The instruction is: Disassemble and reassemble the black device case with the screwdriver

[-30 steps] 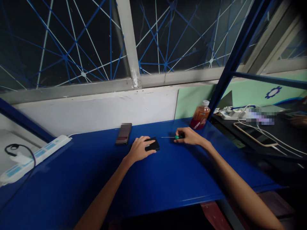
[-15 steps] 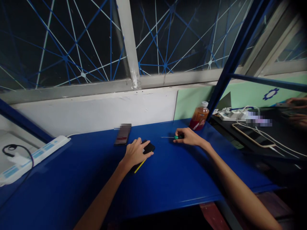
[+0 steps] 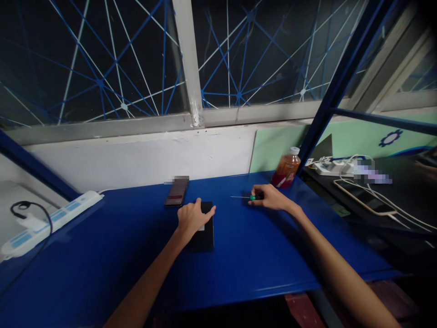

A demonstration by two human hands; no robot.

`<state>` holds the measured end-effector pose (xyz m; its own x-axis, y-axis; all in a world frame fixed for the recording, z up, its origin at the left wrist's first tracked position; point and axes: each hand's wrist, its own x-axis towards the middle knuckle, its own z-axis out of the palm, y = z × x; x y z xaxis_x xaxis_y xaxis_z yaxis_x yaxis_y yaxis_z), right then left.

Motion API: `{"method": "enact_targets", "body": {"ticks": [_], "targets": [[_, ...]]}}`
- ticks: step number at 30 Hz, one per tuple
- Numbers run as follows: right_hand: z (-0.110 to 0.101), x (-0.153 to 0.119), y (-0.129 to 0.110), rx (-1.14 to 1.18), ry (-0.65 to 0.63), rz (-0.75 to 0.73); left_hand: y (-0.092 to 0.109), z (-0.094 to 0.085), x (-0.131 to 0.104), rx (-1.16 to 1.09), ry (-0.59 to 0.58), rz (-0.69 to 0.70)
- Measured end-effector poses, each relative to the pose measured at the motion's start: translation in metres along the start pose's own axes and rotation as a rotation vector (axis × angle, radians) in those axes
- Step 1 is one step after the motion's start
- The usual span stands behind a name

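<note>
The right hand clamps a slim, green-handled metal screwdriver. The left hand covers a flat black rectangular object on the blue counter, its grip hidden; loose pressure could let the object slide.

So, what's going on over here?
Someone is working at a blue table with both bare hands. The left hand is over a flat black case, covering part of it. The right hand pinches a green-handled screwdriver, its thin shaft pointing left and not touching the case. A smartphone lies beyond the left hand, a bottle of reddish drink stands behind the right, and a white power strip lies at far left.
</note>
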<state>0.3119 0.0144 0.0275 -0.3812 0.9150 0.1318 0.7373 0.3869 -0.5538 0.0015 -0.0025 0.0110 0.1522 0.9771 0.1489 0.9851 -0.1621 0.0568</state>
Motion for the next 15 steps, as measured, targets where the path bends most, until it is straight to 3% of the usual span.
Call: {"method": "enact_targets", "body": {"ticks": [4, 7, 9, 11, 15], "targets": [[0.0, 0.0, -0.001, -0.004, -0.005, 0.0, -0.004, -0.003, 0.0, 0.001, -0.033, -0.023], [-0.001, 0.0, -0.001, -0.009, -0.003, -0.008, -0.011, -0.005, 0.002, 0.006, 0.096, 0.052], [0.0, 0.0, -0.001, -0.011, 0.003, -0.005, -0.013, -0.006, 0.004, -0.033, 0.24, 0.193], [0.0, -0.001, -0.002, -0.012, 0.008, 0.004, -0.014, -0.006, 0.005, -0.131, 0.31, 0.399], [-0.001, -0.001, -0.002, -0.009, -0.001, 0.007, -0.009, -0.002, 0.002, -0.344, 0.181, 0.679]]}}
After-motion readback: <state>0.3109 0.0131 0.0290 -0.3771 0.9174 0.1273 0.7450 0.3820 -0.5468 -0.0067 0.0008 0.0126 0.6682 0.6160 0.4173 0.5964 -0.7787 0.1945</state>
